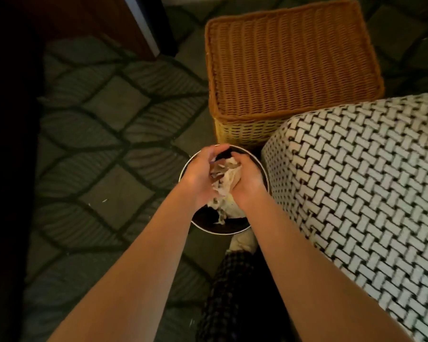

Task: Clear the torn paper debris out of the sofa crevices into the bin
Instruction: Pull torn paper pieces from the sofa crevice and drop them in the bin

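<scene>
Nearest the camera, a checked trouser leg (229, 292) and a foot (241, 244) are standing just short of the bin (223, 230). Directly above the bin, the left hand (199, 177) and right hand (248, 180) are pressing together, their grip clamped on a wad of torn paper (226, 181), which is hanging over the bin opening. The sofa (356, 181) is lying right of the bin. Beyond the bin, a wicker basket (289, 60) is standing on the patterned rug (109, 134).
</scene>
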Tool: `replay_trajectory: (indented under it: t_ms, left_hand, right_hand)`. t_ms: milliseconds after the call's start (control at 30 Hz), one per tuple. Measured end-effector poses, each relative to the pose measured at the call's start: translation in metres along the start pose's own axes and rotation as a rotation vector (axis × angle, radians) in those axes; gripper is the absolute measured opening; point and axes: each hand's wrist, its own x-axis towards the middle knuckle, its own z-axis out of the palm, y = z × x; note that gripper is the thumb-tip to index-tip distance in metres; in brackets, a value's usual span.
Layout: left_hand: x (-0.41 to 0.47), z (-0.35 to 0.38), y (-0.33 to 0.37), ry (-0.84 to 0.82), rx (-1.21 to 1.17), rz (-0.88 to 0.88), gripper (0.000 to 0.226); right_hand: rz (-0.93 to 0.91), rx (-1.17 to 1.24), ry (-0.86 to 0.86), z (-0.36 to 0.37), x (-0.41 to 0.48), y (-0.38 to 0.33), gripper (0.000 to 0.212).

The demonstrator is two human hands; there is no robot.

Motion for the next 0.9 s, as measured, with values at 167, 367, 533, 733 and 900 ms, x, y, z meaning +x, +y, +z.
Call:
replay_trajectory:
  t_ms: [167,367,533,733,900]
  left_hand:
    - [0.025,-0.033,-0.017,0.141,0.231,-0.037,0.041]
    - [0.028,-0.047,-0.029,0.21,0.408,-0.077,0.051]
    - [0.016,-0.022,-0.025,0.173,0.418,-0.07,0.05]
    - [-0.008,0.022,-0.015,0.131,0.325,0.039,0.032]
    - [-0.032,0.064,-0.002,0.058,0.285,0.203,0.029]
  right_hand:
    - [-0.055,-0.203,0.096,-0.02,0.022,0.026,0.038]
    - [0.052,-0.207,0.184,-0.049,0.015,0.028,0.036]
    - [0.036,-0.253,0.222,-0.049,-0.006,0.008,0.041]
    - [-0.031,-0.168,0.033,-0.048,-0.051,-0.022,0.043]
    - [-0.076,-0.239,-0.132,-0.06,-0.089,-0.048,0.044]
